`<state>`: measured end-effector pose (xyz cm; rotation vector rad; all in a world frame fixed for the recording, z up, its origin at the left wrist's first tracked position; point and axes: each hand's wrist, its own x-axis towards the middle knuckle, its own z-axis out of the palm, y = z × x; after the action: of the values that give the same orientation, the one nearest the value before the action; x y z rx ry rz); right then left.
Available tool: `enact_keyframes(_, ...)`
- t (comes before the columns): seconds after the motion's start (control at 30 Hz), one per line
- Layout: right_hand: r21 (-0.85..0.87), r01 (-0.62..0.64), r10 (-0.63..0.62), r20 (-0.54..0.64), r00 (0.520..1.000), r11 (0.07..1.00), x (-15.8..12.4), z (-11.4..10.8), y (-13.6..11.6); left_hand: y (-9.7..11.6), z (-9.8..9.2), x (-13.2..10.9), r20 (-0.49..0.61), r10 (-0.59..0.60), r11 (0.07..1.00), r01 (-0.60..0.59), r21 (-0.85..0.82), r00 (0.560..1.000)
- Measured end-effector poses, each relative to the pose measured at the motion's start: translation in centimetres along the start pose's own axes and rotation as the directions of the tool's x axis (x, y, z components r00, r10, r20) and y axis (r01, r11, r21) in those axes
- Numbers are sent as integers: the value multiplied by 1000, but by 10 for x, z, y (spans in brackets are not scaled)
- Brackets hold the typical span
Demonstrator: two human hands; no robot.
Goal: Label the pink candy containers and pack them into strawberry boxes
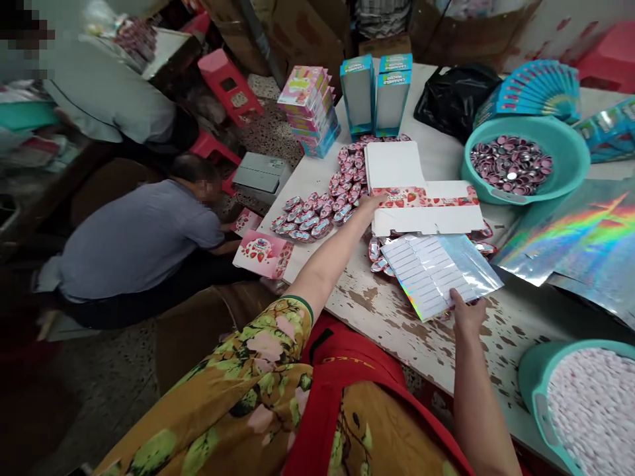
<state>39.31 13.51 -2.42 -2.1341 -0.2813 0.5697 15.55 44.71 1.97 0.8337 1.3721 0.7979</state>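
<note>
My left hand (368, 206) grips the left edge of an unfolded carton (429, 221), white with a pink strawberry-print strip. A white card panel (394, 165) lies just behind it. My right hand (469, 314) holds a silver, rainbow-sheened sheet (436, 268) printed with rows of white strips. Its thumb is on top, and the other fingers are partly hidden beneath. Under and around the carton and sheet are many small pink sealed cups (310, 217), partly covered.
Stacked pink boxes (305, 99) and blue display boxes (391, 99) stand at the back. Teal basins hold round pieces (513, 165) and white pieces (592, 403). Holographic sheets (580, 244) lie at right. A crouching person (139, 244) is left, beside a strawberry box (262, 254).
</note>
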Motion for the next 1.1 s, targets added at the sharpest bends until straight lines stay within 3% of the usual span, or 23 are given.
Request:
enact_keyframes(0.13,-5,7,-7,-10,1000,1000,-7,1,-6,14,10,-6,79,-116,987,124,-98,990)
enact_keyframes(0.2,2,82,-81,-103,991,997,-20,0,-12,19,9,-15,120,-84,969,109,-220,989)
enact_keyframes(0.27,-87,250,-264,-271,925,964,-41,0,-18,23,-5,-28,139,6,930,45,-365,990)
enact_keyframes(0.33,-271,429,-504,-361,784,862,-68,5,-24,25,-36,-42,126,91,892,-25,-451,988)
enact_keyframes(0.4,-388,566,-679,-290,675,728,-98,20,-32,26,-84,-58,111,127,881,-61,-469,986)
enact_keyframes(0.47,-345,657,-725,-117,678,670,-127,48,-43,27,-144,-73,99,140,888,-81,-453,985)
enact_keyframes(0.53,-181,670,-666,92,740,720,-153,86,-59,31,-204,-88,48,180,921,-151,-358,983)
enact_keyframes(0.6,77,537,-534,296,792,840,-174,128,-80,37,-255,-99,1,216,941,-208,-267,976)
enact_keyframes(0.63,221,398,-454,387,802,891,-183,148,-92,40,-275,-103,-13,230,946,-227,-231,973)
enact_keyframes(0.67,357,217,-375,467,800,908,-190,167,-103,41,-291,-106,-21,242,949,-241,-204,970)
enact_keyframes(0.73,516,-160,-215,592,777,842,-204,197,-124,39,-312,-110,-18,251,949,-250,-192,968)
enact_keyframes(0.8,552,-411,-57,643,763,725,-215,216,-136,31,-319,-110,-7,232,945,-227,-237,973)
enact_keyframes(0.87,566,-526,87,623,777,635,-223,224,-138,18,-316,-108,17,177,940,-164,-300,984)
enact_keyframes(0.97,584,-587,191,599,778,561,-231,221,-127,1,-297,-102,73,85,934,-54,-353,994)
enact_keyframes(1.1,575,-542,140,596,791,613,-220,196,-112,-3,-252,-99,155,41,929,19,-369,987)
